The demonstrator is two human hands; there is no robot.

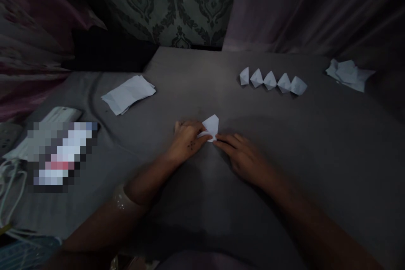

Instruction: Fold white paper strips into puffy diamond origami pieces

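Observation:
A small folded white paper piece (211, 125) lies on the grey cloth-covered surface (284, 143) in the middle of the head view. My left hand (187, 140) rests on its left side, fingers curled and pressing the paper down. My right hand (243, 156) comes in from the right, its fingers stretched flat with the tips touching the paper's lower edge. A bracelet (122, 199) sits on my left wrist.
A row of several folded paper shapes (272, 81) stands at the back right. A stack of white sheets (129, 93) lies at the back left, crumpled paper (348, 74) at the far right. A blurred-out object (61, 154) and white cables (11, 185) sit at the left edge.

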